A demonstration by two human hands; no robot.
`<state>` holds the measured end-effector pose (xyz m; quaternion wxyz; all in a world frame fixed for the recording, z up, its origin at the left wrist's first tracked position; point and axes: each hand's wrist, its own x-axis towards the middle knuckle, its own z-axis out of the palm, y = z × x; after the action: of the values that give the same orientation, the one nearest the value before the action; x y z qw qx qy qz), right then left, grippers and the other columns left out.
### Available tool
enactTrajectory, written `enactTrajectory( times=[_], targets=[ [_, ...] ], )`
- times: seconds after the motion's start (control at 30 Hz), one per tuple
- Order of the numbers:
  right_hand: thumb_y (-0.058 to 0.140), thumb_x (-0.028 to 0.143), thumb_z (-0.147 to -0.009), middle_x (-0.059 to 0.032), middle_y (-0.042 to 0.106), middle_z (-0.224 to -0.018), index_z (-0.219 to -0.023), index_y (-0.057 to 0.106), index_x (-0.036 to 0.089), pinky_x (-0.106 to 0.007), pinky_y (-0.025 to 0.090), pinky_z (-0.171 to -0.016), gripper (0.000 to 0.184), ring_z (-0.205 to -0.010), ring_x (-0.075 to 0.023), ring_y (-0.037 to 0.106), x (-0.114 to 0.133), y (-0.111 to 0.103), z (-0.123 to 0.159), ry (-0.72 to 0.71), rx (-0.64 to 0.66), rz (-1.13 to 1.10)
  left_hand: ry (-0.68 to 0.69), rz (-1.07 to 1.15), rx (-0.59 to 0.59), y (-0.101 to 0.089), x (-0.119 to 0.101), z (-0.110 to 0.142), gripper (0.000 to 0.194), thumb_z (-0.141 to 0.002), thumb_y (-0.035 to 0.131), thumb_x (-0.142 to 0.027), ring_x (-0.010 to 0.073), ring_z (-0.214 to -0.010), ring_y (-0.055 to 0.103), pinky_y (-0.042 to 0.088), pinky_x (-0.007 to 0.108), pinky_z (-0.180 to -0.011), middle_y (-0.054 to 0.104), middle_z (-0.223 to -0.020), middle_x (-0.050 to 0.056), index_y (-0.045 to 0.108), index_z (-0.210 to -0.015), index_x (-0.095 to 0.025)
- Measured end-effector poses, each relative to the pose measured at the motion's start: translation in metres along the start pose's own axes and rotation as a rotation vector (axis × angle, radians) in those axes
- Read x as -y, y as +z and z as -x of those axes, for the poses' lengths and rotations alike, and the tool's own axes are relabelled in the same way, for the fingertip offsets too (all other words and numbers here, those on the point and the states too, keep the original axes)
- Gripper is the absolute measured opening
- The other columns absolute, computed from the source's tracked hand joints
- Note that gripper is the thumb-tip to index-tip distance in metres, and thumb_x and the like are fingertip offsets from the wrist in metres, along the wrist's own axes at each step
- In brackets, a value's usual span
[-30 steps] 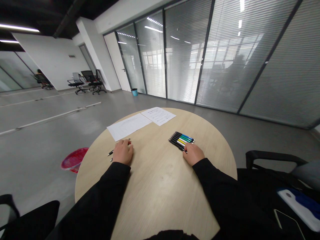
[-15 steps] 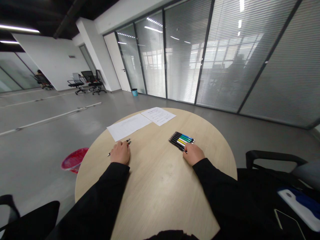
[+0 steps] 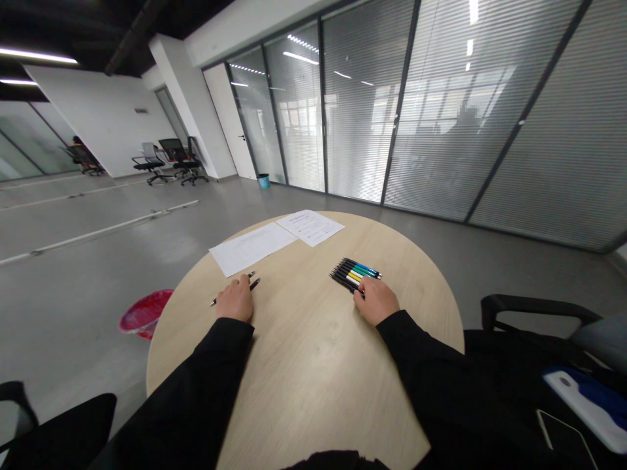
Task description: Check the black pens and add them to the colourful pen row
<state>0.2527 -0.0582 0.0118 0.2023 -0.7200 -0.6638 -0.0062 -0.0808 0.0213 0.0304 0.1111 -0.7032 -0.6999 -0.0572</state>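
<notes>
On the left side of the round table, my left hand (image 3: pixel 235 301) is curled down over two slim pens. One pen (image 3: pixel 255 284) pokes out past the fingers, its other end showing left of the hand. The second pen's end (image 3: pixel 251 274) shows just beyond it. At the right, several pens (image 3: pixel 353 271) lie side by side in a slanted row, black with blue, green, white and yellow parts. My right hand (image 3: pixel 378 301) has its fingers closed at the near end of this row, on the nearest black pen (image 3: pixel 343 282); the fingers partly hide its end.
Two printed paper sheets (image 3: pixel 252 248) lie at the back left of the wooden table (image 3: pixel 313 365). A red basin (image 3: pixel 147 313) stands on the floor at left. To the right, a black chair (image 3: pixel 539 303) bears a white-and-blue object (image 3: pixel 582 401) and a phone (image 3: pixel 565 437).
One pen under my left hand has shifted slightly to the right, so the two tips stand farther apart. My right fingers have drawn back a little and the nearest pen has straightened against the row.
</notes>
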Motion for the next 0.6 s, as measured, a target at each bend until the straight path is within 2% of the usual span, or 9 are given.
enactTrajectory(
  times=[0.13,0.37,0.5,0.6],
  targets=[
    [0.054,0.023,-0.086,-0.0063,0.063,-0.082,-0.081,0.056,0.018,-0.027,0.034,-0.069,0.008,-0.08,-0.0184,0.055,0.002,0.003,0.001,-0.052,-0.057,-0.054,0.052,0.031,-0.089,0.0,-0.002,-0.001,0.028,-0.089,0.036,-0.013,0.0301,-0.092,0.062,0.045,0.039,-0.078,0.062,-0.1,0.015,0.055,-0.11,-0.013],
    [0.053,0.018,-0.084,-0.0033,0.059,-0.076,-0.075,0.053,0.019,-0.027,0.033,-0.067,0.009,-0.074,-0.0169,0.051,0.009,0.006,0.005,-0.222,-0.118,-0.151,0.39,0.357,-0.338,0.002,-0.011,-0.002,0.028,-0.085,0.044,-0.013,0.0254,-0.092,0.057,0.046,0.037,-0.085,0.058,-0.097,0.012,0.058,-0.11,-0.014],
    [0.054,0.016,-0.083,-0.0028,0.058,-0.075,-0.075,0.053,0.019,-0.027,0.034,-0.068,0.009,-0.075,-0.0169,0.051,0.013,0.007,0.007,-0.297,-0.118,-0.217,0.439,0.499,-0.39,-0.007,-0.025,0.006,0.024,-0.087,0.044,-0.016,0.0239,-0.09,0.056,0.047,0.037,-0.083,0.057,-0.098,0.01,0.057,-0.107,-0.015],
    [0.053,0.015,-0.084,-0.0029,0.057,-0.076,-0.075,0.054,0.019,-0.028,0.035,-0.069,0.009,-0.075,-0.017,0.051,0.017,0.008,0.008,-0.352,-0.106,-0.263,0.443,0.609,-0.376,-0.017,-0.036,0.014,0.018,-0.087,0.047,-0.019,0.0209,-0.084,0.057,0.048,0.034,-0.078,0.057,-0.094,0.008,0.056,-0.103,-0.016]
  ],
)
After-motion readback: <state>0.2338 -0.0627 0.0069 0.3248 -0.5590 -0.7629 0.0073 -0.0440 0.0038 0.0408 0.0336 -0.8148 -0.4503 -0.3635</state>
